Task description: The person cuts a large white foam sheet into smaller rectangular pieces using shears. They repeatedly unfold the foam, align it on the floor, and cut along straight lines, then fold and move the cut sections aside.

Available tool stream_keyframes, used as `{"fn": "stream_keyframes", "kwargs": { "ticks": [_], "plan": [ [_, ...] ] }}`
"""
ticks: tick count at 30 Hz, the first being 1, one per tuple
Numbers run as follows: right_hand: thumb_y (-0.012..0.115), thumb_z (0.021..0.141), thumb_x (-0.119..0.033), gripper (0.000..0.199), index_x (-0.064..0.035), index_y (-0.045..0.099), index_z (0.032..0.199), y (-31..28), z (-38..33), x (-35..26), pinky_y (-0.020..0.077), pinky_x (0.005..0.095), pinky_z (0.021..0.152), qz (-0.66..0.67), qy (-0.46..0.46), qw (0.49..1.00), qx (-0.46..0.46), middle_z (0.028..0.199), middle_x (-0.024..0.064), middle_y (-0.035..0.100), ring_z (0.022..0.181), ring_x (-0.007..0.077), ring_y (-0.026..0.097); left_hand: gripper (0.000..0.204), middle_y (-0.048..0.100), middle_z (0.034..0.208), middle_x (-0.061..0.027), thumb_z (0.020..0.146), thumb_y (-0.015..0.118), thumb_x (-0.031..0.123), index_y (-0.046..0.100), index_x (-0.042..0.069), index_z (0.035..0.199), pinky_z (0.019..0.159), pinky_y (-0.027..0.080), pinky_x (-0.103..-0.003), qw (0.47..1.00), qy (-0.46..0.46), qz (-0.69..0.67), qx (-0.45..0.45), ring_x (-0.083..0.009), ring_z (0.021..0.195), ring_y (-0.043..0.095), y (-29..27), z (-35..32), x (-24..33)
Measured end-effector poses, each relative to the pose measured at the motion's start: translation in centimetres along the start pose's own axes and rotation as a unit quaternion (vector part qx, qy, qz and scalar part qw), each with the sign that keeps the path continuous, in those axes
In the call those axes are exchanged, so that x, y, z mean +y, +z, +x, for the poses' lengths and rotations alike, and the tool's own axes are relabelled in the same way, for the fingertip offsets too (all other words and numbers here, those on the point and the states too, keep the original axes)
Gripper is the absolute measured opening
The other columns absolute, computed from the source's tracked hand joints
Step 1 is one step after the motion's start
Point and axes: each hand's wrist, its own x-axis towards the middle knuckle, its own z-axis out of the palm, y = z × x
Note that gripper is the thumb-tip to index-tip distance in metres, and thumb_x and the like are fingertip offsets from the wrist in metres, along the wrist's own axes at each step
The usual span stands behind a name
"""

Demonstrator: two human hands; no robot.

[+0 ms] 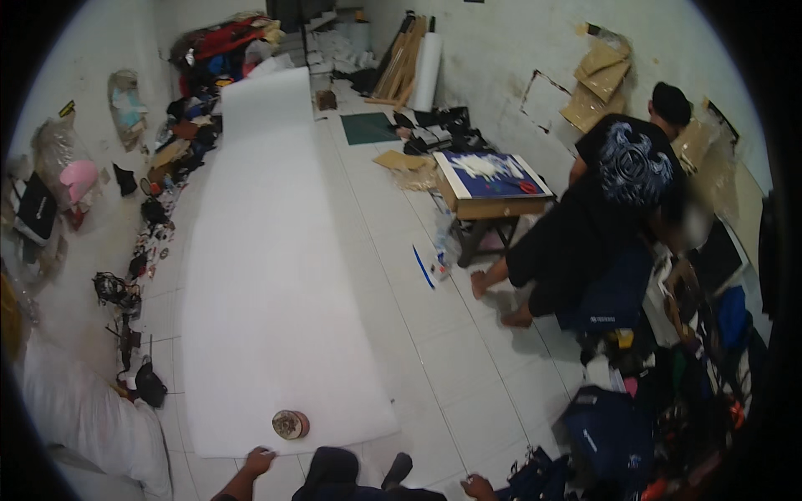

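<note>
A long white foam sheet (267, 275) lies rolled out flat on the tiled floor, running from my feet toward the far wall. A round tape roll (290, 424) sits on its near end. My left hand (257, 461) rests on the floor at the sheet's near edge, fingers curled, just below the tape roll. My right hand (479, 487) is low at the right, beside dark blue fabric (547, 480); its grip is unclear. My dark-trousered legs (351, 476) are between the hands.
Another person in black (601, 225) kneels at the right beside a low wooden table (493, 188) with a blue board on it. Piles of dark bags and clothes (668, 401) fill the right. Clutter (142, 250) lines the left wall; a white sack (92, 409) lies near left.
</note>
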Motion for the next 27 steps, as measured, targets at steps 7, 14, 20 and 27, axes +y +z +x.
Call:
{"fn": "stream_keyframes", "kwargs": {
  "ticks": [7,14,20,27],
  "plan": [
    [0.063,0.083,-0.041,0.047,-0.0067,0.061,0.114,-23.9,13.8,-22.4,0.0496,0.0381,0.086,0.149,-0.111,0.977,0.107,0.101,0.0174,0.067,0.101,0.0308,0.062,0.055,0.065,0.105,-0.0243,0.084,0.057,0.047,0.064,-0.001,0.112,0.09,0.047,-0.042,0.995,0.033,0.015,-0.098,-0.0361,0.102,0.062,4.0,9.3,20.7],
    [0.056,0.086,-0.049,0.052,-0.005,0.059,0.114,-32.2,31.6,-16.0,0.0462,0.0464,0.088,0.032,-0.242,0.919,0.309,0.11,0.0214,0.062,0.105,0.0371,0.057,0.034,0.066,0.102,-0.0152,0.087,0.048,0.036,0.067,0.01,0.098,0.087,0.047,-0.044,0.973,0.054,0.13,-0.184,-0.0299,0.1,0.062,6.1,26.5,18.1],
    [0.058,0.085,-0.047,0.051,-0.0049,0.06,0.114,-40.5,35.0,-24.9,0.0465,0.0439,0.087,0.084,0.004,0.996,0.022,0.099,0.0187,0.065,0.1,0.0338,0.059,0.046,0.063,0.115,-0.016,0.09,0.049,0.04,0.058,0.006,0.119,0.095,0.044,-0.042,0.961,-0.026,0.206,-0.18,-0.0317,0.109,0.058,-2.1,42.9,37.7],
    [0.061,0.084,-0.046,0.051,-0.004,0.06,0.114,-54.7,52.6,-43.0,0.0485,0.0406,0.083,0.061,-0.03,0.998,-0.01,0.093,0.0169,0.066,0.091,0.0303,0.062,0.053,0.064,0.112,-0.0186,0.086,0.06,0.044,0.059,0.002,0.118,0.093,0.046,-0.036,0.981,0.119,-0.155,0.019,-0.0288,0.109,0.059,-13.0,63.6,69.0]
  ]
}}
